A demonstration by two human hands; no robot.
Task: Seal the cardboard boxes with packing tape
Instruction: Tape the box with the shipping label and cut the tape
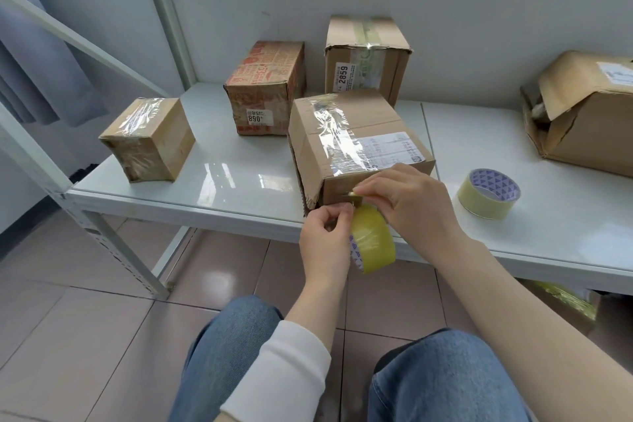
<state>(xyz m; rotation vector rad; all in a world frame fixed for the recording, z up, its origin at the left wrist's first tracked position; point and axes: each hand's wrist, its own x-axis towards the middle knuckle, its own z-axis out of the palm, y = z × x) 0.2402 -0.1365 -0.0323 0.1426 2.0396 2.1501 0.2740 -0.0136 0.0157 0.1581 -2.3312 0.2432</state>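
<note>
Sitting at the front edge of the white shelf (239,178), the brown cardboard box (359,147) carries wrinkled clear tape across its top and a white shipping label whose print is too small to read. At its 6 o'clock, against the front face, hangs the yellowish roll of packing tape (371,240), below the shelf edge. The left hand (325,240) has its grip closed on the roll's upper rim, thumb and forefinger pinching, wrist bent up, a white sleeve on the forearm. The right hand (407,202) reaches in from 4 o'clock, forearm bare, palm down, with its grip pinching the free end of tape (354,196) at the box's front face.

At the box's 4 o'clock a second yellowish tape roll (488,193) lies flat, its core printed with purple triangles. At 12 o'clock stands a taped brown box labelled "2859" (366,58); at 11 o'clock, a red-printed carton with a sticker reading "890" (265,89); at 9 o'clock, a small tape-wrapped brown box (147,139); at 3 o'clock, a torn, open brown box (582,113).
</note>
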